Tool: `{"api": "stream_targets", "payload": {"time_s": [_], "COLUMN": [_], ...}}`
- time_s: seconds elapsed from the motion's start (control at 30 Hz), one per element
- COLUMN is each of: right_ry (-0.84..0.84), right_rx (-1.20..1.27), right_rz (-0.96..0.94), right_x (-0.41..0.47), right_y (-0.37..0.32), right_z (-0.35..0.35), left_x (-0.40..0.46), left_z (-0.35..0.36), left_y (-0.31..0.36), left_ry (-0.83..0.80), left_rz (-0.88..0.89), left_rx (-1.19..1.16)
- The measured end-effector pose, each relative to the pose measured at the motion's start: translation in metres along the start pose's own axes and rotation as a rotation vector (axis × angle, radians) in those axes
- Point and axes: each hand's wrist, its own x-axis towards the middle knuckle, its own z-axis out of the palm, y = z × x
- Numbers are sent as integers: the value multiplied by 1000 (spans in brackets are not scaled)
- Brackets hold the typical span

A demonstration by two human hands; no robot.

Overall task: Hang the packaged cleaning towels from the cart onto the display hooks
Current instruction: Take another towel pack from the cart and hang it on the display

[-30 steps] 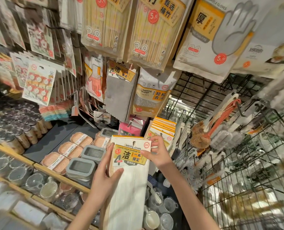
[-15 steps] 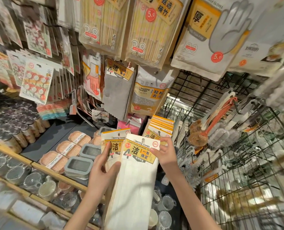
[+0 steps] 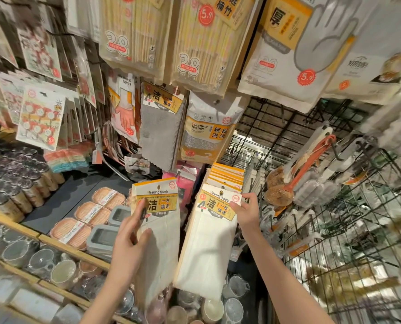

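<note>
Gripping one upright towel pack (image 3: 158, 220) each, left hand (image 3: 130, 244) and right hand (image 3: 247, 212), header cards up.

one towel pack (image 3: 158, 220) was held by the left hand (image 3: 129, 244), left of a second pack (image 3: 212, 235) pinched by the right hand (image 3: 247, 213). a row of hung packs (image 3: 226, 175) was ranged just behind the second pack. soap boxes (image 3: 87, 216) were laid on the shelf (image 3: 61, 202) at left, a wire grid (image 3: 349, 230) at right.

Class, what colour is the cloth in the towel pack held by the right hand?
White, seen in the head view.
</note>
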Motion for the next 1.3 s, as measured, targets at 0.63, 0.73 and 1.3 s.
{"api": "stream_targets", "payload": {"time_s": [0.63, 0.73, 1.3], "right_ry": [227, 216, 5], "right_rx": [-385, -473, -493], "right_rz": [1, 0, 54], "right_x": [50, 55, 60], "right_y": [23, 28, 19], "right_z": [25, 27, 23], "left_x": [13, 13, 18], "left_z": [-1, 1, 10], "left_y": [10, 11, -5], "left_ry": [-49, -49, -81], "left_rz": [-73, -67, -41], "left_rx": [-17, -17, -14]}}
